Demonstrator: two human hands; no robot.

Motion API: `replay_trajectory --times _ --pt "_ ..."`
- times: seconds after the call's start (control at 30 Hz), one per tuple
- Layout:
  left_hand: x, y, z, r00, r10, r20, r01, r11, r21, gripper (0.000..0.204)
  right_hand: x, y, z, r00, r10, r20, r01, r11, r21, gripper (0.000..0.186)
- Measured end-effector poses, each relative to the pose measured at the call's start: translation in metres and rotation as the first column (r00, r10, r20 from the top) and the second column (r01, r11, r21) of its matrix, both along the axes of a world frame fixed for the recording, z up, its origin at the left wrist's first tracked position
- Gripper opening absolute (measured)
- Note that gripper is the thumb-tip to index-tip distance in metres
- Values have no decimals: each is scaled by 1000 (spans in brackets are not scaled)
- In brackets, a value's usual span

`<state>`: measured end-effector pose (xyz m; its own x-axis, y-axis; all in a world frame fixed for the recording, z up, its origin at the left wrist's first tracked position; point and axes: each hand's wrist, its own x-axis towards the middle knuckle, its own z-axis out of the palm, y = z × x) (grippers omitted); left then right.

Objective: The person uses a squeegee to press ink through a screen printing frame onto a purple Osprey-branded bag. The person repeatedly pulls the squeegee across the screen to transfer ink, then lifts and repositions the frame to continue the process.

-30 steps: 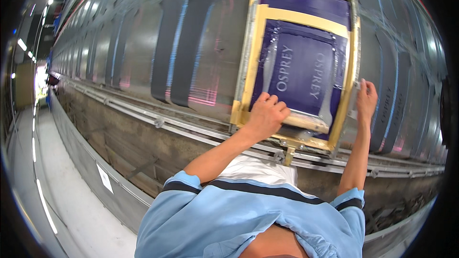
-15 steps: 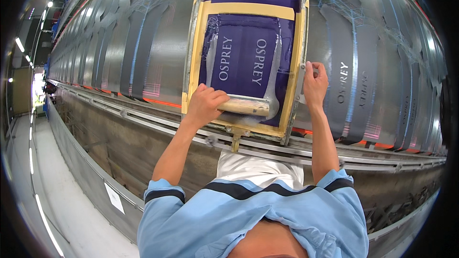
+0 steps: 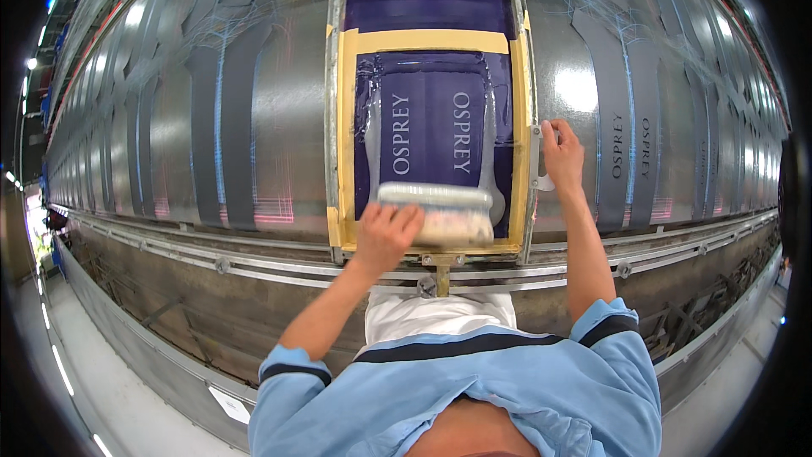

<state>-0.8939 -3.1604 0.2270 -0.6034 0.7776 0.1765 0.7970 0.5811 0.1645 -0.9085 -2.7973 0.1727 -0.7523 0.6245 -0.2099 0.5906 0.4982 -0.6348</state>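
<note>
My left hand (image 3: 389, 239) is closed around the left end of a wooden-handled squeegee (image 3: 444, 224), blurred by motion. The squeegee lies across the near end of a purple printing screen (image 3: 433, 127), its pale blade edge turned to the far side. Clear, glossy ink or paste (image 3: 496, 203) lines both sides of the two pale lettered areas. Around the screen runs a metal frame (image 3: 336, 118) edged inside with yellow tape (image 3: 423, 38). My right hand (image 3: 564, 152) is closed at the frame's right rail, thumb and forefinger at its edge; a small whitish tab (image 3: 544, 183) shows below.
The frame lies on a long, shiny metal table (image 3: 296, 101) with rows of dark grey cut fabric pieces (image 3: 233, 118), several printed at right. A metal rail (image 3: 279, 264) runs along the near edge, with a bracket (image 3: 442, 275) at the frame's front.
The squeegee has tipped, so its pale blade edge now shows beyond the wooden handle, and my left hand has moved nearer to me. My right hand stays at the frame. The whole view has shifted.
</note>
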Motion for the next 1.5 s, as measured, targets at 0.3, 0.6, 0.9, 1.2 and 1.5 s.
replay_trajectory --times 0.3,0.6,0.9,1.2,1.5 --pt "-196 57 2 999 4 39 -7 996 85 33 -93 -16 80 689 668 -281 -687 726 39 44" --pt "-283 97 17 981 127 145 -124 992 -29 35 -199 -33 69 638 768 61 -761 616 201 32" --pt "-80 29 16 958 72 278 -51 995 -83 24 -1 -92 53 523 852 6 -810 495 315 24" --pt "-203 66 8 988 -18 152 17 1000 6 19 -121 -47 60 521 834 182 -849 485 209 25" --pt "-210 71 0 952 95 290 -74 994 -81 23 -133 -47 52 546 821 165 -831 508 225 30"
